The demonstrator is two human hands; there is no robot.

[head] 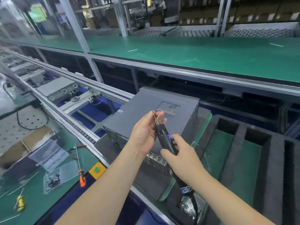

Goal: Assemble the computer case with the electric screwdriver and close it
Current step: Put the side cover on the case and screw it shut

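A grey computer case [146, 103] lies on its side on the conveyor, its vented side panel facing up. Above its near end my right hand [180, 153] grips the body of the black electric screwdriver [165, 140], whose bit points up and to the left. My left hand [146, 129] is at the tool's front, its fingertips pinching near the tip of the bit; whether a screw sits there I cannot tell. The tool's black cord [191, 202] runs down toward me.
Black foam trays [272, 153] with slots lie on a green mat at the right. At the left are clear bags of screws [52, 179], an orange-handled screwdriver [82, 177], a yellow-handled tool [20, 202] and a green button in a yellow box [97, 170]. A green shelf [194, 56] runs behind.
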